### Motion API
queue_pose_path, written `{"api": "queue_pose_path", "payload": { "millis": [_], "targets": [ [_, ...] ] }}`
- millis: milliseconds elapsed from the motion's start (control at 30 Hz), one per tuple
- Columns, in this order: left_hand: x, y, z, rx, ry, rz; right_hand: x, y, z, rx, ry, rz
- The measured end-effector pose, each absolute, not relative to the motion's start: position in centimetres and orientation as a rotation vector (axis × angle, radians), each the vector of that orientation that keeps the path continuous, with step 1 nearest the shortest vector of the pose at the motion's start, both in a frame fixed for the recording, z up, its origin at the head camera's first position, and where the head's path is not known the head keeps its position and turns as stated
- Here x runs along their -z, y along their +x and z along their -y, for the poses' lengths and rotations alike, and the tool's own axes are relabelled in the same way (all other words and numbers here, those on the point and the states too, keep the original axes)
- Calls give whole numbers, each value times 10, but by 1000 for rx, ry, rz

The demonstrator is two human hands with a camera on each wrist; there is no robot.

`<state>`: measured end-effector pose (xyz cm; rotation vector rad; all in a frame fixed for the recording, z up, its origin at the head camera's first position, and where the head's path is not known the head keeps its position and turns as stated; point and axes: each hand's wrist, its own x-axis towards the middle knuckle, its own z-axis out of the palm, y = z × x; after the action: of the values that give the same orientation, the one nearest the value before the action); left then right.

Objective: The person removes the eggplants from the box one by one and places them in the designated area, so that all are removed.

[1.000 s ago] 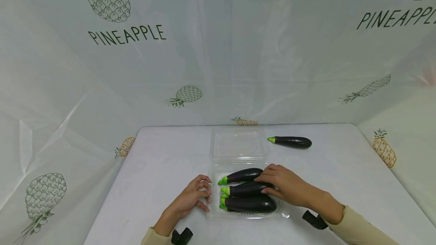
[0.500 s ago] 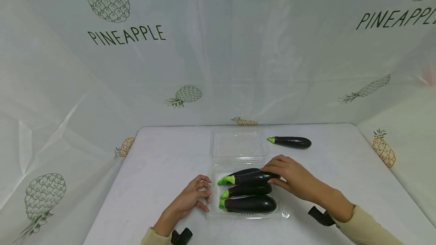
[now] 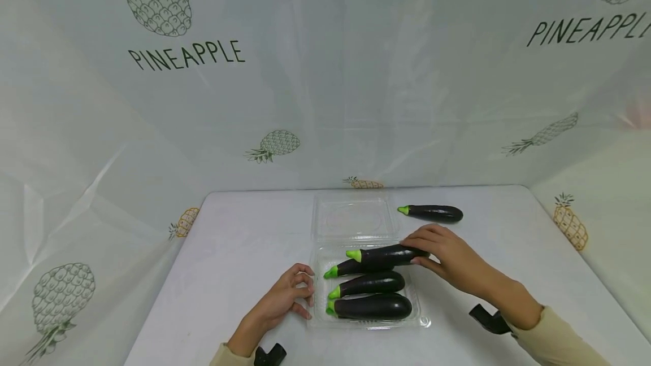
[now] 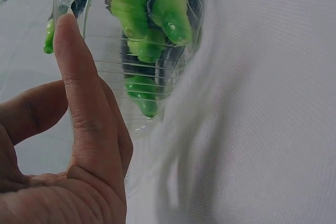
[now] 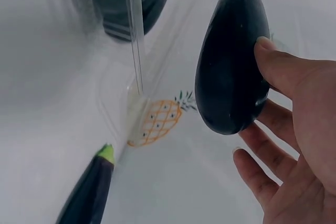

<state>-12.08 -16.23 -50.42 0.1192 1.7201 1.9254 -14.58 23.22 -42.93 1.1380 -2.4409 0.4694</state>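
My right hand (image 3: 447, 253) pinches the thick end of an eggplant (image 3: 386, 255), holding it above the back part of a clear plastic clamshell container (image 3: 420, 304). In the right wrist view, the thumb and fingers grip this dark eggplant (image 5: 231, 61). Beneath it lies a partly covered eggplant (image 3: 341, 268). A middle eggplant (image 3: 373, 283) and a front eggplant (image 3: 373, 306) also lie in the container, green stems to the left. At the container's left edge rests my left hand (image 3: 285, 295). Its straight finger (image 4: 86, 87) touches the rim in the left wrist view.
The container's hinged lid (image 3: 353, 216) lies open toward the back of the white table (image 3: 244, 242). Another eggplant (image 3: 434, 213) lies right of the lid, on the table. A pineapple-printed sheet (image 3: 325, 100) hangs behind the table.
My right hand has lifted an eggplant from the pile in the container and moved it back and to the right. My left hand has stayed at the container's edge.
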Motion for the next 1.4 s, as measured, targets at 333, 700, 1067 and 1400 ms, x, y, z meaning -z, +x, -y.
{"api": "queue_pose_path", "payload": {
  "millis": [333,700,1067,1400],
  "targets": [
    [504,-120,162,-1924,119,-1719,425,-153,-258,-492,1034,2417],
    [506,-122,163,-1928,125,-1717,431,-163,-292,-466,851,2480],
    [507,-121,163,-1928,122,-1720,448,-172,-321,-463,750,2533],
    [507,-121,164,-1927,129,-1720,464,-181,-337,-458,729,2577]
  ]
}}
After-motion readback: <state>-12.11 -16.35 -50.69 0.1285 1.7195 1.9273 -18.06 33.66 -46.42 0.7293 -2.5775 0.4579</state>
